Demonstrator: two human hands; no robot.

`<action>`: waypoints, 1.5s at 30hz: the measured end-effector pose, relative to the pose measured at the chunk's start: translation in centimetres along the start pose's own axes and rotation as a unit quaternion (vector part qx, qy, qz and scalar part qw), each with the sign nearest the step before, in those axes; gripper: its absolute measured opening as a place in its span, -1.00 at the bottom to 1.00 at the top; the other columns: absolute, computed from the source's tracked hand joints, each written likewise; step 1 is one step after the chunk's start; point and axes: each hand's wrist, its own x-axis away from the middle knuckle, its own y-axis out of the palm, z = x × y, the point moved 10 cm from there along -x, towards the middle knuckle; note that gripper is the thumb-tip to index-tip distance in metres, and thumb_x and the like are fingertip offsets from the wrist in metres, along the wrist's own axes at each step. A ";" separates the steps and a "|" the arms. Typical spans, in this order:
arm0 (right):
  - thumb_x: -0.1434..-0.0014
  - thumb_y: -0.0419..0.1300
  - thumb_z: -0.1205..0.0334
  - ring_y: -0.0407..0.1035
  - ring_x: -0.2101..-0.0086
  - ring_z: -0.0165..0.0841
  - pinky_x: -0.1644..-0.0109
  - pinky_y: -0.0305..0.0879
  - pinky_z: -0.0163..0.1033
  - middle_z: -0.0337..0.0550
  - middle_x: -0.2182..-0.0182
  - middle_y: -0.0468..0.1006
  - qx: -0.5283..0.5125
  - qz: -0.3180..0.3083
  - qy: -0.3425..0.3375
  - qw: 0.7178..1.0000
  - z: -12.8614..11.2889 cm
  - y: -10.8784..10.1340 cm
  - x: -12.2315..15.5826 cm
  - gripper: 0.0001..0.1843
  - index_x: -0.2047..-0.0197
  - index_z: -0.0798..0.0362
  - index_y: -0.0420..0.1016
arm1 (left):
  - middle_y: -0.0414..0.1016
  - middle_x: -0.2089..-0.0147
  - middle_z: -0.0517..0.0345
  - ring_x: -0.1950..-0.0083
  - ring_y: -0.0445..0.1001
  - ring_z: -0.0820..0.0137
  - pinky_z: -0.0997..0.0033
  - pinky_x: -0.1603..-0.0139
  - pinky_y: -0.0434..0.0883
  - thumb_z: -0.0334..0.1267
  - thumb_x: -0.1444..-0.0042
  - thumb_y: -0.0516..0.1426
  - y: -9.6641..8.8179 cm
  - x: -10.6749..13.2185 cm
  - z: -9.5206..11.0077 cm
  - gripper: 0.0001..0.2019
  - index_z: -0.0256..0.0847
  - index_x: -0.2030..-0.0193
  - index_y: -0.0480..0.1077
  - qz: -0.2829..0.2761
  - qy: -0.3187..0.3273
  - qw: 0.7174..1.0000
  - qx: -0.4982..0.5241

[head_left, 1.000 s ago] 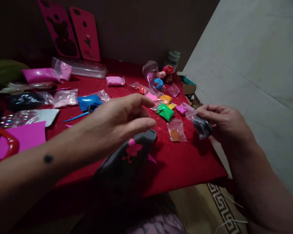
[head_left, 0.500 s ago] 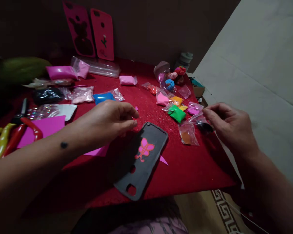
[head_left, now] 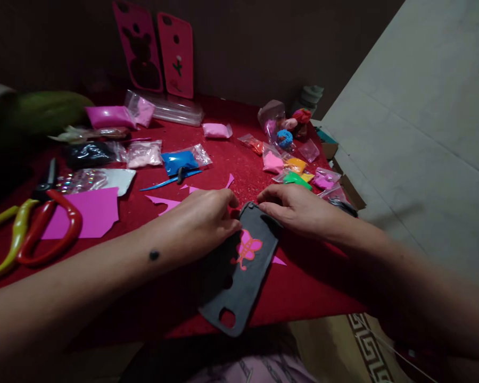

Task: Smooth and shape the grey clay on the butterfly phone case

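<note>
A dark grey phone case (head_left: 249, 284) with raised edges lies tilted on the red-covered table. It bears a pink butterfly (head_left: 249, 248) outlined in orange and has two camera holes near its front end. My left hand (head_left: 213, 215) is at the case's upper left edge, thumb and curled fingers closed around that edge. At its far right corner is my right hand (head_left: 293, 206), fingertips pinched together. Whatever those right fingers hold, if anything, is too small or hidden to make out. A dark spot (head_left: 154, 255) sits on my left wrist.
Bags of coloured clay, among them a blue one (head_left: 180, 161) and a green one (head_left: 296, 180), lie beyond my hands. Red-and-yellow-handled scissors (head_left: 48, 213) rest on a pink sheet (head_left: 98, 218) at left. Two pink cases, one the bear case (head_left: 143, 58), lean at the back.
My right hand has moved left from the bags at the table's right edge to the case. My left hand has shifted slightly right and nearer, onto the case's edge. The view has turned slightly.
</note>
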 end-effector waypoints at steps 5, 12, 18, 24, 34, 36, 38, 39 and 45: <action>-0.20 0.10 0.21 0.30 0.46 -0.41 0.43 0.12 -0.31 -0.12 0.42 0.50 -0.008 -0.047 0.041 0.998 0.3 0.4 -0.4 -0.79 0.26 0.17 0.49 | 0.49 0.49 0.21 0.55 0.41 0.43 0.47 0.55 0.21 -0.19 -0.08 0.09 0.1 0.0 0.1 -0.74 -0.23 0.13 0.46 -0.011 0.014 0.999 0.050; -0.17 0.16 0.10 0.13 0.71 -0.51 0.65 -0.07 -0.29 -0.22 0.55 0.40 -0.107 -0.064 0.127 0.984 1.7 0.1 0.4 -0.77 0.20 0.08 0.47 | 0.41 0.61 0.28 0.62 0.36 0.46 0.49 0.59 0.15 -0.14 -0.12 0.09 0.5 -0.1 -0.1 -0.71 -0.22 0.10 0.47 -0.027 0.011 0.997 0.078; -0.05 0.28 0.14 0.17 0.64 -0.50 0.60 -0.06 -0.31 -0.24 0.58 0.40 -0.304 -0.053 0.116 0.944 2.2 1.0 0.6 -0.83 0.30 0.05 0.49 | 0.42 0.60 0.23 0.55 0.40 0.40 0.48 0.56 0.19 -0.07 -0.17 0.04 0.0 0.2 0.3 -0.71 -0.21 0.20 0.48 -0.018 -0.004 0.998 0.057; -0.03 0.26 0.25 0.18 0.59 -0.54 0.51 0.08 -0.38 -0.22 0.58 0.40 -0.487 -0.069 0.166 0.855 2.7 2.6 0.6 -0.87 0.47 0.14 0.51 | 0.47 0.54 0.20 0.56 0.38 0.43 0.48 0.52 0.23 -0.12 -0.19 -0.03 -0.5 0.1 0.5 -0.68 -0.21 0.24 0.50 -0.009 -0.003 0.997 0.074; -0.02 0.19 0.32 0.32 0.54 -0.43 0.40 0.23 -0.29 -0.08 0.52 0.54 -0.550 -0.083 0.137 0.820 2.1 3.5 1.0 -0.84 0.43 0.21 0.58 | 0.57 0.35 0.13 0.37 0.47 0.40 0.42 0.32 0.31 -0.22 -0.10 0.04 -5.4 0.4 -0.6 -0.76 -0.22 0.27 0.52 0.177 0.054 0.981 0.050; -0.04 0.20 0.33 0.32 0.53 -0.44 0.40 0.22 -0.31 -0.11 0.52 0.52 -0.566 -0.077 0.119 0.812 2.0 3.5 1.2 -0.85 0.44 0.21 0.58 | 0.57 0.32 0.12 0.33 0.48 0.38 0.40 0.29 0.31 -0.24 -0.10 0.04 -6.3 0.1 -1.5 -0.78 -0.23 0.29 0.50 0.202 0.034 0.979 -0.008; -0.05 0.20 0.34 0.31 0.53 -0.47 0.41 0.20 -0.34 -0.14 0.53 0.51 -0.579 -0.080 0.095 0.806 1.8 3.5 1.2 -0.85 0.46 0.20 0.56 | 0.56 0.34 0.11 0.33 0.48 0.37 0.40 0.32 0.29 -0.23 -0.11 0.04 -5.6 -0.6 -2.3 -0.80 -0.22 0.31 0.48 0.168 0.004 0.984 -0.063; -0.06 0.20 0.34 0.31 0.52 -0.48 0.40 0.20 -0.35 -0.15 0.52 0.51 -0.584 -0.084 0.084 0.803 1.7 3.5 1.1 -0.85 0.47 0.20 0.56 | 0.56 0.34 0.09 0.33 0.49 0.34 0.39 0.34 0.29 -0.21 -0.11 0.05 -5.1 -1.0 -2.5 -0.80 -0.22 0.31 0.47 0.150 -0.011 0.985 -0.081; -0.07 0.26 0.24 0.37 0.46 -0.44 0.31 0.25 -0.33 -0.13 0.45 0.56 -0.588 -0.121 0.085 0.795 1.8 4.2 1.2 -0.86 0.40 0.15 0.58 | 0.56 0.21 -0.14 0.22 0.54 0.17 0.33 0.35 0.30 -0.37 -0.13 -0.01 -2.7 -1.9 -1.4 -0.75 -0.31 0.08 0.37 0.119 -0.046 0.981 -0.143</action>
